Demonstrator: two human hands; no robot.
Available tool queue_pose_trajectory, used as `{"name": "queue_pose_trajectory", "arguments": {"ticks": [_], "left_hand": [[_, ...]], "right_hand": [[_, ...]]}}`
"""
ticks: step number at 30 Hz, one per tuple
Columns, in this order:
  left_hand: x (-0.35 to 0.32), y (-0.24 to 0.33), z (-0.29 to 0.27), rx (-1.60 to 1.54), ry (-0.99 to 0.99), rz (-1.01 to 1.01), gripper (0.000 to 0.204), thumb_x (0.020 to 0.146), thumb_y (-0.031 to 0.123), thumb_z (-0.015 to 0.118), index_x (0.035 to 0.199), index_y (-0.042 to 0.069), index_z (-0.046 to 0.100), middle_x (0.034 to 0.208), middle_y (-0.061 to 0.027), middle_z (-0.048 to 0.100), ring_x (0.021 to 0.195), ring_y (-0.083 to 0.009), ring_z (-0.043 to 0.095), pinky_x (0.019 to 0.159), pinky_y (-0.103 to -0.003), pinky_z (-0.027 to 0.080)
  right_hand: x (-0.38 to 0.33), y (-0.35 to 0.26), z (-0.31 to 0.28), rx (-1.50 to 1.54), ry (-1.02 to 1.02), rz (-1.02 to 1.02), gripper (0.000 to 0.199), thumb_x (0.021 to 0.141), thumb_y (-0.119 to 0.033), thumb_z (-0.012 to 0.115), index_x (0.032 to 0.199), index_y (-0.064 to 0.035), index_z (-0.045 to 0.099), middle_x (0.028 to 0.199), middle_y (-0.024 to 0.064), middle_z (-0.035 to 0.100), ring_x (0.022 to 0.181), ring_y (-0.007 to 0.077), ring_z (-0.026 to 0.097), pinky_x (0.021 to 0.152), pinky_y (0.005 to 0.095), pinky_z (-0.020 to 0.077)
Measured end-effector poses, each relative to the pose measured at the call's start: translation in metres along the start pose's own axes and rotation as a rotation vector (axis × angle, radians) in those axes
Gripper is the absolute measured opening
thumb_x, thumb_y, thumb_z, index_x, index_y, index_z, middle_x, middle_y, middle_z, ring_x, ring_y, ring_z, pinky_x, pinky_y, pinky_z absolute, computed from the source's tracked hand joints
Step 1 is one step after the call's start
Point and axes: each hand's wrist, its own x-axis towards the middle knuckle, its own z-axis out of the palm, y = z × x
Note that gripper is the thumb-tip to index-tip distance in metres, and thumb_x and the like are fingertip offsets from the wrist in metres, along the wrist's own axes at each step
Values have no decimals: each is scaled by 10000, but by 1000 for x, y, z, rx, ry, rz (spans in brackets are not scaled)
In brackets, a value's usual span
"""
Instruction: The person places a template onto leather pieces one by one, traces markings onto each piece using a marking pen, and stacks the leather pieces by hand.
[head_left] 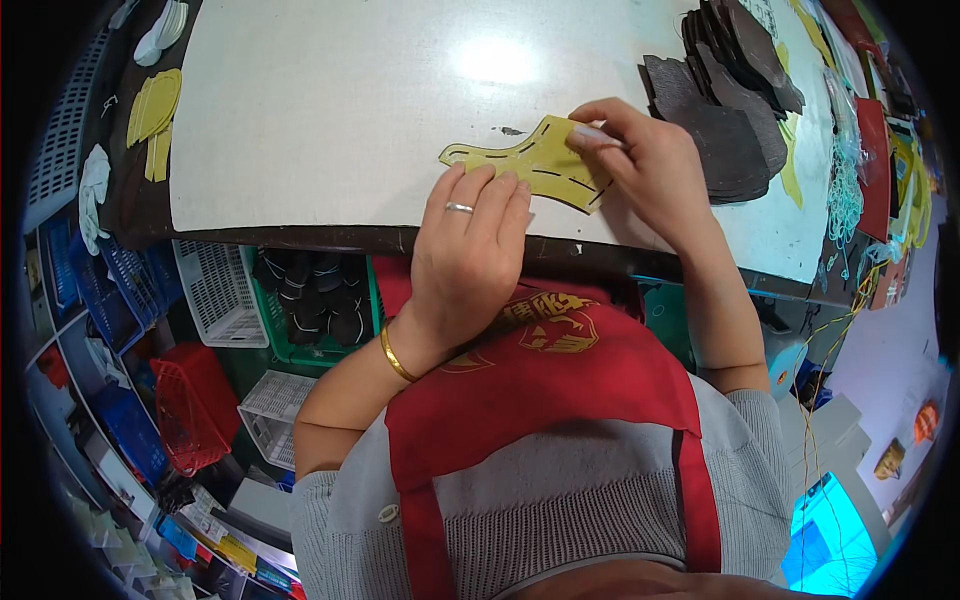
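A yellow pattern template [548,150] with dark slots and a curved outline lies on the white tabletop near its front edge. My left hand [470,235] rests flat on the template's lower left part, its fingers stretched side by side and a ring on one of them. In my right hand [650,165] a slim whitish pen [605,137] is pinched, over the template's right end. Whether a piece lies under the template is hidden. Close beyond my right hand stand stacks of dark brown leather pieces [718,135].
More yellow templates [155,105] lie at the table's left edge, by a white glove [94,195]. Turquoise cords [848,165] hang at the right edge. Below the table are a green crate [290,350] of dark items, a white crate [215,300] and a red basket [195,410].
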Motion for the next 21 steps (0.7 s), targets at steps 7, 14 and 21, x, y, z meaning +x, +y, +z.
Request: {"name": "queue_pose_trajectory", "arguments": {"ticks": [7, 14, 21], "left_hand": [[14, -7, -9, 22, -123, 17, 323, 780, 74, 703, 1100, 40, 726, 989, -74, 651, 920, -250, 649, 766, -336, 571], [12, 0, -5, 84, -86, 106, 396, 790, 131, 666, 1170, 37, 722, 1066, -77, 648, 955, -249, 631, 858, -377, 575], [5, 12, -2, 159, -202, 118, 422, 865, 233, 702, 1214, -4, 690, 1163, -121, 628, 1064, -289, 607, 1019, -550, 498]], "right_hand": [[-4, 18, -6, 71, 45, 64, 219, 885, -296, 767, 966, -93, 746, 814, 101, 733, 729, 290, 713, 667, 380, 547], [-5, 8, -3, -157, 113, -35, 203, 881, -299, 766, 938, -107, 732, 840, 88, 705, 743, 310, 691, 650, 406, 529], [15, -4, -31, -200, 387, -477, 229, 1014, -291, 571, 984, -117, 717, 854, 80, 687, 772, 270, 695, 651, 376, 524]]}}
